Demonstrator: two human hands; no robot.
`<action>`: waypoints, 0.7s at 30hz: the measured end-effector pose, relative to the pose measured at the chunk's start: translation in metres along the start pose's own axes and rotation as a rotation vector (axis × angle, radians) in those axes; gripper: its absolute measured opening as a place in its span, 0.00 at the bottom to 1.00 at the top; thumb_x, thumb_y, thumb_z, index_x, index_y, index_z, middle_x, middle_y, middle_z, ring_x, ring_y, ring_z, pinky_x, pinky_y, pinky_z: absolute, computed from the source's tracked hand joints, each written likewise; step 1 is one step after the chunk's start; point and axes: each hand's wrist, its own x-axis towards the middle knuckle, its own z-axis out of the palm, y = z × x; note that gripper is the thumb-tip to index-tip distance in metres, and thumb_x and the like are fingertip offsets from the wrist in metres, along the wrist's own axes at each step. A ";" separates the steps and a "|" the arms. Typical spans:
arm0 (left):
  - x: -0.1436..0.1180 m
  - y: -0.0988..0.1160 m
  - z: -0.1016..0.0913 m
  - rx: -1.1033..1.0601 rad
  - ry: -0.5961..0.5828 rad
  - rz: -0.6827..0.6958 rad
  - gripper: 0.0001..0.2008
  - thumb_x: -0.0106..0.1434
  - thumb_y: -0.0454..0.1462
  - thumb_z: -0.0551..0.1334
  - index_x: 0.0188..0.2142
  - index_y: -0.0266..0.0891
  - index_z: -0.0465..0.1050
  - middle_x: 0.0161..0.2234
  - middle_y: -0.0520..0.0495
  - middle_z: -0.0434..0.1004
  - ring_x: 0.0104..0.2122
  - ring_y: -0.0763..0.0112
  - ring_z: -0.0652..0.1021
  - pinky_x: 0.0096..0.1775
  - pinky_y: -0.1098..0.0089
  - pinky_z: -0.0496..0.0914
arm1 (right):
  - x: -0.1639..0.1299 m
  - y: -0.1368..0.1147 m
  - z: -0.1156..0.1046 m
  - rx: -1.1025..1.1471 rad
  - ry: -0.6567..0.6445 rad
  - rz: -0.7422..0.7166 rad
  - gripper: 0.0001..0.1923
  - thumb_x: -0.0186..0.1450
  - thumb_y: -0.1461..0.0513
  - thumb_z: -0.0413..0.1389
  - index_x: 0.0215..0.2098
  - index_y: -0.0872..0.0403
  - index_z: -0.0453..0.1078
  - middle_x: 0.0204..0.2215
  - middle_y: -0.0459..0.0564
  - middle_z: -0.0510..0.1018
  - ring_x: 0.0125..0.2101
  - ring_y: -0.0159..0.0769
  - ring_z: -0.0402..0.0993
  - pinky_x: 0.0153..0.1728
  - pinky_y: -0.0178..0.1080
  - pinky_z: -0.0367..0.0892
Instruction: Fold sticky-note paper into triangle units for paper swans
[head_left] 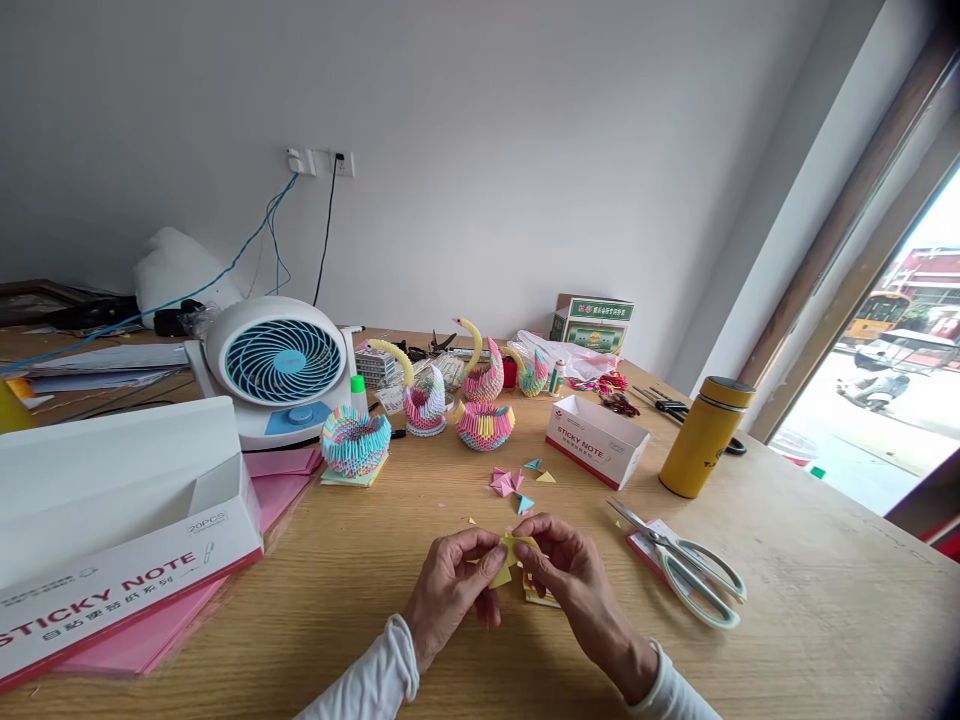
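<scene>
We see the yellow paper [508, 558] pinched between both hands just above the table [787, 600]. The left hand [450, 585] clamps its left edge, the right hand [568, 572] its right; its length runs across, equally near both.

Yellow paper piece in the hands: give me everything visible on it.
The yellow paper piece is small, thin and folded, with a pointed flap hanging down on its left side. It is pinched between the fingers of the left hand and the right hand, held just above the wooden table. How many folds it has is too small to tell.
</scene>
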 end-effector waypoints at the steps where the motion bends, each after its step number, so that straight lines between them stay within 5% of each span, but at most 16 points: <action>1: 0.000 0.001 0.000 -0.001 0.014 -0.002 0.17 0.58 0.48 0.64 0.30 0.33 0.73 0.20 0.53 0.71 0.12 0.78 0.72 0.15 0.79 0.61 | 0.000 0.000 0.000 -0.007 -0.013 -0.014 0.14 0.58 0.52 0.64 0.34 0.55 0.72 0.25 0.43 0.70 0.19 0.25 0.63 0.20 0.29 0.58; 8: 0.001 0.004 -0.002 0.013 0.089 -0.012 0.17 0.58 0.47 0.64 0.30 0.32 0.75 0.22 0.51 0.73 0.12 0.79 0.71 0.15 0.80 0.58 | 0.002 -0.001 -0.006 -0.227 -0.063 -0.270 0.05 0.62 0.60 0.60 0.36 0.51 0.78 0.34 0.49 0.71 0.27 0.31 0.69 0.22 0.31 0.64; 12: 0.002 0.001 -0.003 -0.002 0.077 0.003 0.18 0.58 0.48 0.63 0.28 0.32 0.75 0.24 0.51 0.73 0.10 0.83 0.68 0.14 0.80 0.58 | 0.000 -0.004 -0.007 -0.456 -0.078 -0.389 0.10 0.61 0.69 0.57 0.37 0.50 0.78 0.34 0.50 0.74 0.31 0.33 0.71 0.24 0.30 0.64; 21: 0.003 0.001 -0.003 0.004 0.064 0.003 0.18 0.58 0.48 0.63 0.30 0.32 0.77 0.21 0.53 0.69 0.10 0.84 0.67 0.14 0.80 0.55 | 0.001 -0.008 -0.009 -0.564 -0.121 -0.447 0.13 0.62 0.70 0.54 0.36 0.51 0.77 0.35 0.51 0.74 0.30 0.32 0.73 0.25 0.30 0.66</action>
